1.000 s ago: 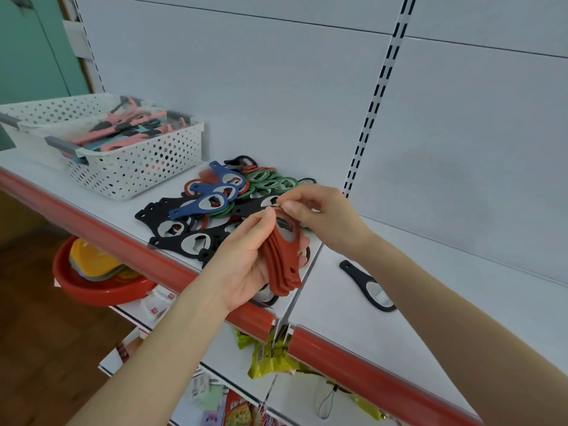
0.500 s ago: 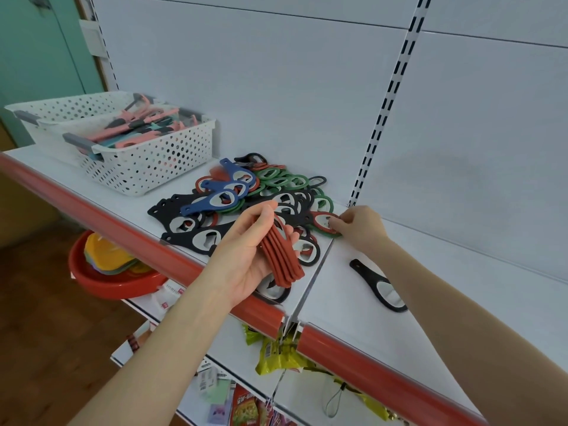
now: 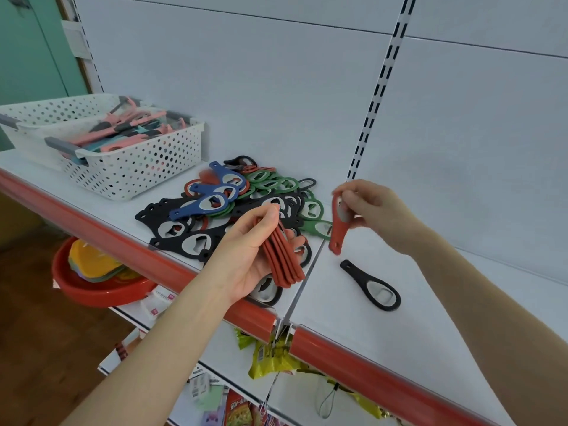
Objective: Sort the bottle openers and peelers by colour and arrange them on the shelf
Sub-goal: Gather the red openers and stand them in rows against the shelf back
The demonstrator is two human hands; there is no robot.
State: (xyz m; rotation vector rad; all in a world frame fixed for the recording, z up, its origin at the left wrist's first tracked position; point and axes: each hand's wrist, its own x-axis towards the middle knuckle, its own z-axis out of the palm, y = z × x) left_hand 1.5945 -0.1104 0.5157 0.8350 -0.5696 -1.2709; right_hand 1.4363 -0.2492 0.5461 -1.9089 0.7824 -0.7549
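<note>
Now pinches red opener (image 3: 338, 230) off pile (image 3: 196, 241), right hand (image 3: 373, 207) | grips red stack (image 3: 282, 262), left hand (image 3: 242, 259) | white basket (image 3: 138, 176): pink peelers (image 3: 101, 138)

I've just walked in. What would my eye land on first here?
The two hands in the middle: the left hand grips a stack of red openers, while the right hand pinches a single red opener above the shelf. Behind them lies a pile of openers in black, green, blue and red, with a lone black opener to the right and a white basket of peelers far left.
</note>
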